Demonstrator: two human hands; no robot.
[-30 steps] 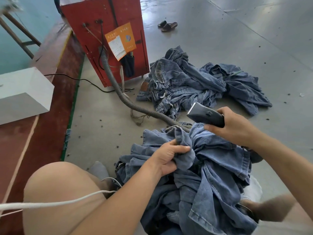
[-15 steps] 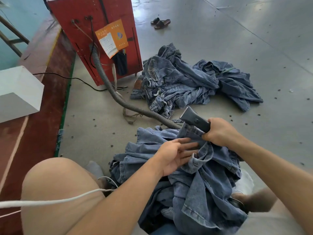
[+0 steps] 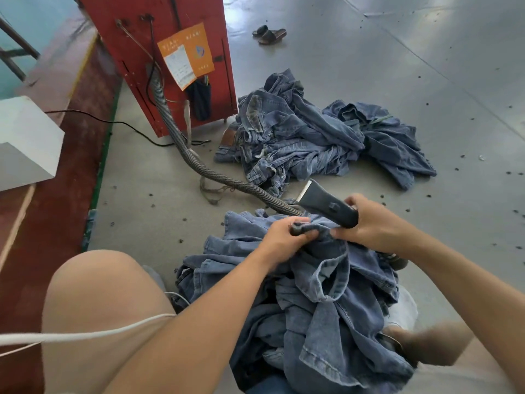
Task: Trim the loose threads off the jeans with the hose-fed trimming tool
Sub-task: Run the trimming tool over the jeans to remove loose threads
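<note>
Jeans (image 3: 326,302) heaped on the lap, bunched at the top in the left hand (image 3: 284,237), fingers curled tight round a fold; trimming tool (image 3: 326,204) gripped at its rear in the right hand (image 3: 372,223), blade end raised clear of the denim, pointing away; ribbed hose (image 3: 199,163) trailing across the floor (image 3: 369,66) to the red machine (image 3: 159,52); second denim pile (image 3: 312,137) beyond.

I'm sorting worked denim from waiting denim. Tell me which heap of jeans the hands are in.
The near heap of jeans on the lap: the left hand grips its fabric. The far heap beside the red machine lies untouched on the floor.
</note>
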